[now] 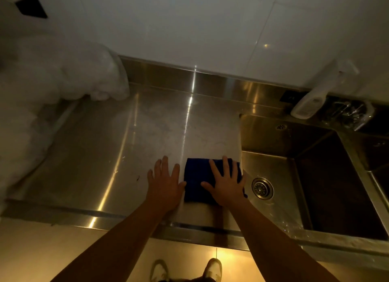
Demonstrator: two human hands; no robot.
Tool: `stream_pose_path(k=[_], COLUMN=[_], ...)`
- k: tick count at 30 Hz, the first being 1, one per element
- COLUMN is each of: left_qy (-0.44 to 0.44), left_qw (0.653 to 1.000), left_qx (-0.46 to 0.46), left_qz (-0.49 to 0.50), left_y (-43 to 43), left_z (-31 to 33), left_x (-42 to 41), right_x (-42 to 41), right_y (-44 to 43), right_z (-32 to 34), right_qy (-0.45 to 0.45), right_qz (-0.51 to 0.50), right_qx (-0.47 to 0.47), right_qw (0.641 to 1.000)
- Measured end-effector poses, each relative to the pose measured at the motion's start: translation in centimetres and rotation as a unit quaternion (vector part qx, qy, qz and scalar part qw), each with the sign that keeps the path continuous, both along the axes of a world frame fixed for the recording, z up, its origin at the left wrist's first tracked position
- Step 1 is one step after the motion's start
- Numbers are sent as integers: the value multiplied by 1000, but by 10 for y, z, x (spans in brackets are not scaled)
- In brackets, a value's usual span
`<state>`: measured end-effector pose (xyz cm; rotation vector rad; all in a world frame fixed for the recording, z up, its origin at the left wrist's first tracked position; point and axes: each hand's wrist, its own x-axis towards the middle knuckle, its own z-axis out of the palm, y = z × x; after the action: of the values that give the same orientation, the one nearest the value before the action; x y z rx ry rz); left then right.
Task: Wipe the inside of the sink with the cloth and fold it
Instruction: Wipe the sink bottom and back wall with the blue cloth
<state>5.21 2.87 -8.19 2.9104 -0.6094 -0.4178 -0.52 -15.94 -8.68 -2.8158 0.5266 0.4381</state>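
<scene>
Dim, warm yellow light. Long glare streak runs down the backsplash (pixel 168 75) and steel table (pixel 94 155), with smaller glints near the front edge. Sink (pixel 273 138) deep in shadow. White mass (pixel 42 92) at left blurred. Edges bend, wide-angle; overall soft focus.

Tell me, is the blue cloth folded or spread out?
Folded: the cloth is a small neat rectangle on the counter, under the right hand.

A dark blue cloth (pixel 197 180) lies folded (a flat rectangle) on the counter, just left of the steel sink (pixel 294 176)
</scene>
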Motion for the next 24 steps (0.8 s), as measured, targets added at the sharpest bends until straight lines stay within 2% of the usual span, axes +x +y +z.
stream_pose_path(k=[11, 19, 24], left_qy=[-24, -36, -34], left_qw=[1000, 999, 999], left_qx=[-13, -15, -16], left_qz=[6, 7, 10], left_y=[-7, -9, -10], left_z=[-39, -40, -39], left_x=[5, 4, 3], right_x=[-9, -12, -10], right_y=[-4, 1, 7], right_z=[-32, -28, -20], right_qy=[-60, -71, -84], right_qz=[13, -1, 45], right_qx=[-45, -31, -88], right_qw=[997, 997, 992])
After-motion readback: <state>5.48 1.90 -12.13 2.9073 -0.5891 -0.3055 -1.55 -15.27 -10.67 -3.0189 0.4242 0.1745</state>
